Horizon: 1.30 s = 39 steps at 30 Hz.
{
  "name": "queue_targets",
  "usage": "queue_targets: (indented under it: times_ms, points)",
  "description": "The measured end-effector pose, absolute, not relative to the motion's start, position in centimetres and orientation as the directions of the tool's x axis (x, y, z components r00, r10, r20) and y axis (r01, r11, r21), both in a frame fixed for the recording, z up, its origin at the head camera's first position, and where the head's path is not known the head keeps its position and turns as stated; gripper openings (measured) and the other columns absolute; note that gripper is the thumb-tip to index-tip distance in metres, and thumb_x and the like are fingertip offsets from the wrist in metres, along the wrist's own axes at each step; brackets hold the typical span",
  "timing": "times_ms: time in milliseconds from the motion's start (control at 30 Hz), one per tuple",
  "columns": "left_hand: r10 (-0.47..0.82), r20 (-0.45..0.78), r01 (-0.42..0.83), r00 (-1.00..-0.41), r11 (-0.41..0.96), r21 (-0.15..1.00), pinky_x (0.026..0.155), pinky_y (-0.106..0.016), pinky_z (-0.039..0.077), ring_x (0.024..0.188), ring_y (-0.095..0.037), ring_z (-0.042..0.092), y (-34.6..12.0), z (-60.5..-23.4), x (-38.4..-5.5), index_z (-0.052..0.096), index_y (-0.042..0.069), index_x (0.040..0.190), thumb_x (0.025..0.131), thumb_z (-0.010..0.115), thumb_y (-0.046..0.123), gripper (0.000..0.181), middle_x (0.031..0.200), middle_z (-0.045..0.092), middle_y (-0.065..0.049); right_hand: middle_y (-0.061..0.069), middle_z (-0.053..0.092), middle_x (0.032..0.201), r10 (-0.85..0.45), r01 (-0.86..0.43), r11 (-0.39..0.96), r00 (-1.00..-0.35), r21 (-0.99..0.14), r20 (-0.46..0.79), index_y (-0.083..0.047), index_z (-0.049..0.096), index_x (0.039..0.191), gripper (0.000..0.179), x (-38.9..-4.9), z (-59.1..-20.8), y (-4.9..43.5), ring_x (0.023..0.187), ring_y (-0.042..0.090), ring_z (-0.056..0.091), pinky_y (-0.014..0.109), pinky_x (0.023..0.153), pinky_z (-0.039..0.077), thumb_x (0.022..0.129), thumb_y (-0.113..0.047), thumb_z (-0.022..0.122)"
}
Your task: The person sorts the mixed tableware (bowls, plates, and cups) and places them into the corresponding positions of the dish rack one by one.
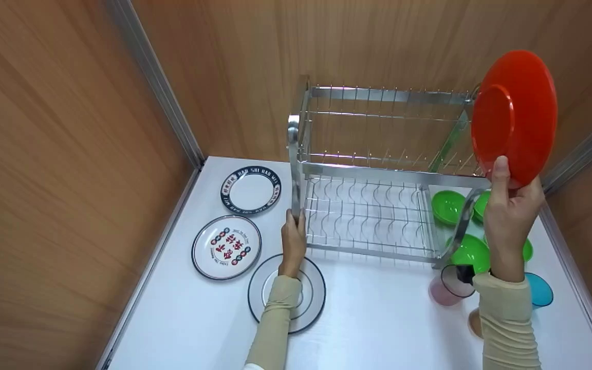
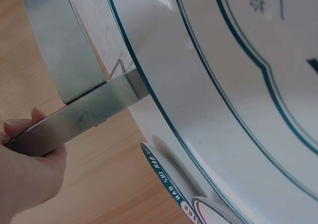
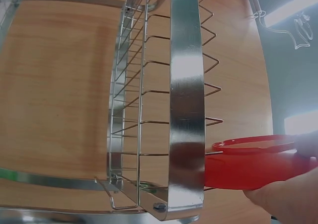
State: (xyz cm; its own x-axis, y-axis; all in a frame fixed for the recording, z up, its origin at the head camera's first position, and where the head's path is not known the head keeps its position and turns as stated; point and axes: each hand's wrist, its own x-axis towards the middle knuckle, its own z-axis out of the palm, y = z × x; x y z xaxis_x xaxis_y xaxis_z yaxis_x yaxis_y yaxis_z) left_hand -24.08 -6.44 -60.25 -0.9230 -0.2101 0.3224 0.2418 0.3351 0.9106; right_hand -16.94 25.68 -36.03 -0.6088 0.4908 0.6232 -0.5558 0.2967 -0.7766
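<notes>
A two-tier metal dish rack (image 1: 368, 174) stands against the back wooden wall. My left hand (image 1: 293, 244) grips the flat metal upright on its left side; the left wrist view shows fingers and thumb round this strip (image 2: 79, 114). On the right, my right hand (image 1: 513, 221) holds a red plate (image 1: 535, 113) by its lower edge, thumb on the underside. The plate is tilted nearly upright at the right end of the upper tier. In the right wrist view the red plate (image 3: 248, 172) overlaps the last wires of that tier.
Left of the rack lie a dark-rimmed plate (image 1: 252, 190) and a white plate with red characters (image 1: 214, 262). A larger ringed plate (image 1: 314, 303) is under my left forearm. Several green bowls (image 1: 447, 205), a pink cup (image 1: 444, 290) and a blue cup (image 1: 540, 290) stand right.
</notes>
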Motion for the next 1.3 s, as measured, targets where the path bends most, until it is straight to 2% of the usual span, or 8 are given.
queue_targets:
  times_ms: [367,667,900,1100,1300]
  points:
    - [-0.204,0.300,0.218,-0.932,0.347,0.912,0.057,-0.026,0.038,0.066,-0.012,0.040,-6.4,-60.2,-24.0,0.049,0.006,0.105,0.112,0.045,0.019,0.015,0.074,0.041,0.003,0.012,0.060,0.141,0.484,-0.518,0.297,-0.642,-0.802,0.594,-0.003,0.054,0.142,0.043,-18.9,-35.6,25.7,0.128,0.028,0.060,0.030,0.098,0.054,0.101,-0.008,0.064]
    - [-0.210,0.303,0.223,-0.930,0.334,0.916,0.057,-0.026,0.038,0.065,-0.012,0.040,-6.5,-60.4,-24.0,0.050,0.005,0.104,0.111,0.047,0.018,0.015,0.073,0.040,0.003,0.005,0.061,0.142,0.484,-0.413,0.390,-0.668,-0.823,0.565,-0.002,0.048,0.145,0.046,-19.4,-35.5,25.5,0.130,0.023,0.059,0.031,0.100,0.053,0.104,-0.018,0.061]
    - [-0.217,0.307,0.225,-0.927,0.334,0.915,0.056,-0.026,0.038,0.064,-0.011,0.040,-6.5,-60.4,-23.9,0.050,0.005,0.104,0.111,0.048,0.021,0.017,0.072,0.040,0.003,0.007,0.064,0.138,0.472,-0.352,0.430,-0.697,-0.831,0.540,-0.003,0.050,0.144,0.045,-20.5,-36.7,26.5,0.119,0.022,0.066,0.026,0.092,0.056,0.105,-0.023,0.060]
    - [-0.221,0.313,0.229,-0.924,0.336,0.914,0.056,-0.026,0.039,0.065,-0.011,0.040,-6.5,-60.3,-24.0,0.050,0.006,0.105,0.112,0.046,0.023,0.019,0.073,0.043,0.002,0.005,0.062,0.142,0.439,-0.359,0.450,-0.709,-0.818,0.552,-0.007,0.048,0.148,0.048,-20.8,-36.8,26.5,0.122,0.023,0.065,0.028,0.094,0.055,0.105,-0.023,0.060]
    - [-0.225,0.303,0.217,-0.926,0.340,0.915,0.056,-0.027,0.040,0.065,-0.011,0.041,-6.4,-60.4,-23.8,0.050,0.006,0.105,0.112,0.047,0.022,0.018,0.073,0.042,0.003,0.003,0.061,0.143,0.449,-0.385,0.406,-0.706,-0.829,0.548,-0.008,0.048,0.149,0.048,-20.8,-37.0,26.5,0.124,0.022,0.063,0.029,0.096,0.055,0.105,-0.022,0.060]
